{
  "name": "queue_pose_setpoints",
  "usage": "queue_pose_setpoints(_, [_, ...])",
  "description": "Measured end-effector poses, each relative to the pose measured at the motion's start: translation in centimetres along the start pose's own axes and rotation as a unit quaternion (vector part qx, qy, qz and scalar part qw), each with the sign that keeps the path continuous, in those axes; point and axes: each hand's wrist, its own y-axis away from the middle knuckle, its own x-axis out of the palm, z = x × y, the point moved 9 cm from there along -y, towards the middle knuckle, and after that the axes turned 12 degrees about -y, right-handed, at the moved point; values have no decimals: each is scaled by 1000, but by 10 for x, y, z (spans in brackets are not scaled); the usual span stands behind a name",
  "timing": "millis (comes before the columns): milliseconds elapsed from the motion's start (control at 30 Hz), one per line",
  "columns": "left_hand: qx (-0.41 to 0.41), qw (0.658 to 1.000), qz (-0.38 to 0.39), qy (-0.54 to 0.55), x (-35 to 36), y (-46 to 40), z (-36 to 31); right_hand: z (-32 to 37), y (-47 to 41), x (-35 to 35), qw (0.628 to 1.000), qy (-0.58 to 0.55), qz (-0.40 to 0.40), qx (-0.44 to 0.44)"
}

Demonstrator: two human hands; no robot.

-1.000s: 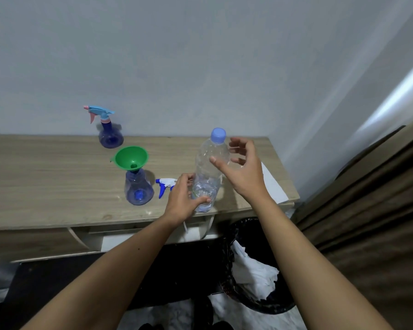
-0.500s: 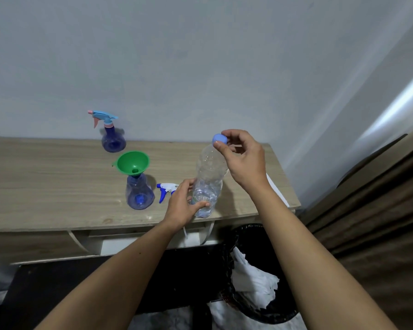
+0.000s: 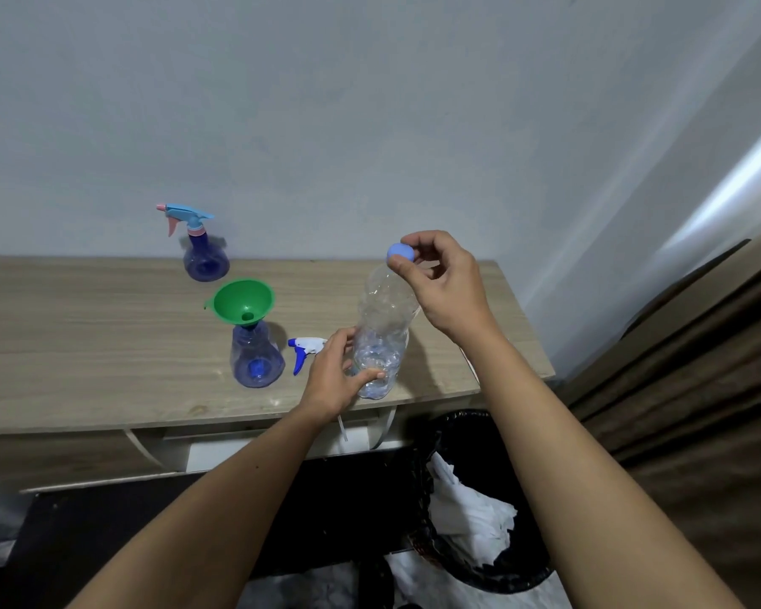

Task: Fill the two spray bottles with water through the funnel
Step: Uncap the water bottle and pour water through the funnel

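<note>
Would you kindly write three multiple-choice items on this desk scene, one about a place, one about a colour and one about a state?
1. Where does the funnel sit?
A. in the neck of the near spray bottle
B. flat on the desk
C. in the bin

2. What colour is the cap on the water bottle?
A. red
B. blue
C. white

3. What is the state of the far spray bottle?
A. lying on its side
B. upright with its spray head on
C. upright without a spray head

Answers: 1 A, the green cone stands in that bottle's open neck. 2 B, the right hand pinches a blue cap while the left hand holds the bottle's base. 3 B, its trigger head is fitted on top.
</note>
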Motion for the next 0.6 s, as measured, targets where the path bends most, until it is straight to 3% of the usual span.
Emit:
queue_pose_setpoints(167, [-7,1000,-6,6,-2,0,0,5,-6,8,996,21,82,-7])
queue_pose_setpoints(300, [-9,1000,-3,10,-3,-1,2,4,-8,6,1000,-14,16,5])
queue_pose_setpoints(367, [-9,1000,-5,16,-3,-1,3,6,-7,7,1000,-8,20,-7])
queue_pose_setpoints(600, [-15,1000,-9,24,-2,0,3,14,-13,13,989,55,139,1])
